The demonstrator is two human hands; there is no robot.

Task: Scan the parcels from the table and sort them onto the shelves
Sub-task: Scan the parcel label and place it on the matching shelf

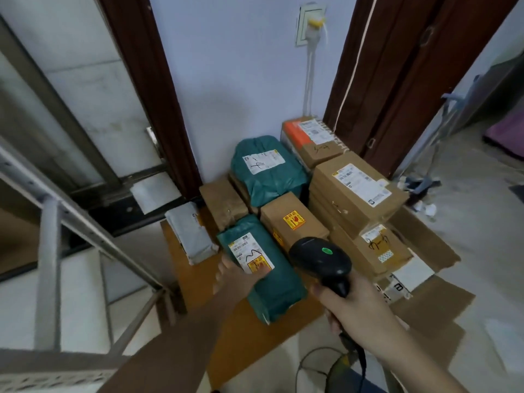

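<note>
A long green bagged parcel (269, 276) with a white label lies on the low wooden table (235, 336). My left hand (241, 276) grips its near left side, thumb on the label's lower corner. My right hand (348, 304) holds a black barcode scanner (320, 259) by its handle, green light on top, its head just right of that parcel. Behind are several more parcels: a bigger green bag (266, 168), a small brown box with a yellow sticker (292, 222), a grey bag (192, 236), and stacked brown boxes (357, 191).
A grey metal shelf frame (51, 251) stands at the left. Flattened cardboard (425, 304) lies on the floor at right. The scanner's cable (354, 355) hangs below my right hand. Brown door frames flank the white wall behind the table.
</note>
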